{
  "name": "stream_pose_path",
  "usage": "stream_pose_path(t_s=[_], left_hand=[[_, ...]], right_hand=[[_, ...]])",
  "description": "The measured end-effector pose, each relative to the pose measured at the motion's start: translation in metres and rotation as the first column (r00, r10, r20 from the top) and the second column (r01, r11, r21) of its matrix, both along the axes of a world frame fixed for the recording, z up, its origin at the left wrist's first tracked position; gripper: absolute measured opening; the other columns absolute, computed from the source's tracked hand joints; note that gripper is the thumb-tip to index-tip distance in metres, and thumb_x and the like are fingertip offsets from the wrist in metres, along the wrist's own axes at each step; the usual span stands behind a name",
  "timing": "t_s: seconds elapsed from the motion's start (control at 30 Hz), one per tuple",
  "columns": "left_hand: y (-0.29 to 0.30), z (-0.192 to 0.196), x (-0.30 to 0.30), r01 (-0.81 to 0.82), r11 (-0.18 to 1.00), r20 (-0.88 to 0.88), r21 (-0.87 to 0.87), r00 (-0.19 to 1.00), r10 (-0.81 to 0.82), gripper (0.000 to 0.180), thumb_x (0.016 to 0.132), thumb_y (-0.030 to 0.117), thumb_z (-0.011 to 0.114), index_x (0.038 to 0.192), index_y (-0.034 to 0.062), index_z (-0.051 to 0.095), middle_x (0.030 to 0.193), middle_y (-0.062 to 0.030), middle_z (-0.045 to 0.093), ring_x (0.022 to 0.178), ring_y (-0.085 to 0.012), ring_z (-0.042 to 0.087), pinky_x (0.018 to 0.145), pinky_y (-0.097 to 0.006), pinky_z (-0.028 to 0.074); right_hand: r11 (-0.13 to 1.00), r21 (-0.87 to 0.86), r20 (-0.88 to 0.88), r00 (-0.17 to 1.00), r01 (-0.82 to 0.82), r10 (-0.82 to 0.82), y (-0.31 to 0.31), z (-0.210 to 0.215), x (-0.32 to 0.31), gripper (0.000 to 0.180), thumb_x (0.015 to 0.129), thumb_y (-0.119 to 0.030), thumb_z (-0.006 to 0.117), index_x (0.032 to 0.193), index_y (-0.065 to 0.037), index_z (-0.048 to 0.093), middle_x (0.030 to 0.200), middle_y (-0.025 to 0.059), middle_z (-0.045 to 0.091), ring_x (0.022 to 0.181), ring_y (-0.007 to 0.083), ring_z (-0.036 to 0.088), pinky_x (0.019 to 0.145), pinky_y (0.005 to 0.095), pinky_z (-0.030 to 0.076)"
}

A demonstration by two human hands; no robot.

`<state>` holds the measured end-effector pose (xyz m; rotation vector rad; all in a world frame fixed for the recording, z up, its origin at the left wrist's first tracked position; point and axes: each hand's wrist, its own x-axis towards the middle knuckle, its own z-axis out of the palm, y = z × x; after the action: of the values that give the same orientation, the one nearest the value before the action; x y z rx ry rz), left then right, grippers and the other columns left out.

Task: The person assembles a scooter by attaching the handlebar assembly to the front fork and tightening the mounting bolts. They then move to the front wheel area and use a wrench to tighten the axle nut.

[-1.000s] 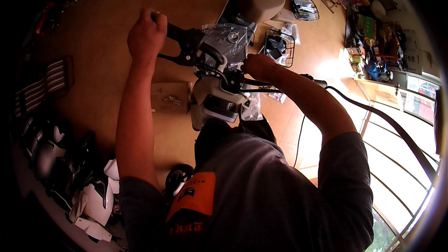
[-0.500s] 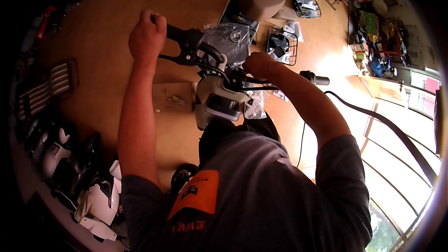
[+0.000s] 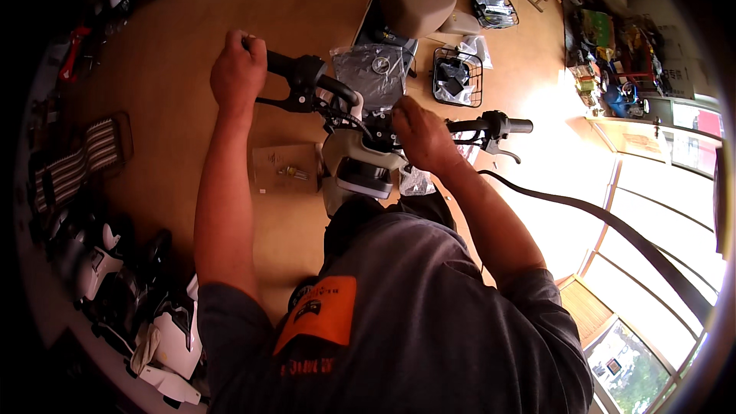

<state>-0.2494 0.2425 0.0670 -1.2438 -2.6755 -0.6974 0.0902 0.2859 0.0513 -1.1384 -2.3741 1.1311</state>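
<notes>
Handlebar (image 3: 360, 111) of the scooter runs left to right between both grips: left hand (image 3: 238, 73) wraps closed around its left end grip, right hand (image 3: 420, 136) clamps down at its middle, with the free right end grip (image 3: 517, 126) just beyond it, nearer that hand
</notes>
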Motion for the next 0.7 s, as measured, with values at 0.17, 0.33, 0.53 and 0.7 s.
stream_pose_path(t_s=[0.17, 0.33, 0.53, 0.7], left_hand=[[0.004, -0.002, 0.0, 0.013, 1.0, -0.013, 0.0, 1.0, -0.013, 0.032, 0.096, 0.035, 0.048, 0.109, 0.0098, 0.063, 0.088, -0.0184, 0.073, 0.083, -0.0431, 0.07, 0.07, -0.052, 0.056], [0.003, 0.001, 0.001, 0.017, 1.0, 0.053, 0.002, 0.998, -0.017, 0.034, 0.096, 0.037, 0.047, 0.11, 0.0101, 0.063, 0.092, -0.0178, 0.074, 0.087, -0.0422, 0.071, 0.073, -0.052, 0.056], [-0.005, 0.004, 0.001, -0.01, 1.0, 0.074, -0.021, 0.997, 0.011, 0.037, 0.096, 0.038, 0.047, 0.112, 0.0095, 0.063, 0.098, -0.0179, 0.074, 0.092, -0.0415, 0.07, 0.078, -0.051, 0.056], [0.001, 0.002, 0.001, 0.018, 1.0, 0.082, -0.011, 0.997, -0.017, 0.038, 0.096, 0.039, 0.046, 0.113, 0.0095, 0.063, 0.099, -0.0176, 0.074, 0.093, -0.0409, 0.07, 0.079, -0.051, 0.055]], right_hand=[[0.998, 0.012, 0.385, 0.922, -0.054, 0.045, -0.025, -0.057, 0.014, 0.027, 0.101, -0.032, 0.054, 0.112, -0.008, 0.061, 0.092, 0.0222, 0.071, 0.086, 0.0435, 0.069, 0.074, 0.0528, 0.054], [0.984, 0.126, 0.55, 0.834, -0.126, 0.037, -0.031, -0.081, 0.014, 0.026, 0.099, -0.033, 0.057, 0.101, -0.008, 0.066, 0.09, 0.0175, 0.073, 0.082, 0.0391, 0.072, 0.071, 0.0505, 0.057], [0.985, 0.158, 0.489, 0.872, -0.071, -0.016, -0.008, -0.058, -0.001, 0.028, 0.098, -0.033, 0.057, 0.099, -0.006, 0.066, 0.096, 0.0196, 0.073, 0.093, 0.0373, 0.072, 0.076, 0.0493, 0.058], [0.967, -0.052, 0.808, 0.559, -0.249, 0.187, 0.039, -0.095, -0.013, 0.029, 0.095, -0.03, 0.057, 0.108, -0.014, 0.077, 0.116, 0.0102, 0.073, 0.106, 0.0329, 0.071, 0.083, 0.0484, 0.06]])
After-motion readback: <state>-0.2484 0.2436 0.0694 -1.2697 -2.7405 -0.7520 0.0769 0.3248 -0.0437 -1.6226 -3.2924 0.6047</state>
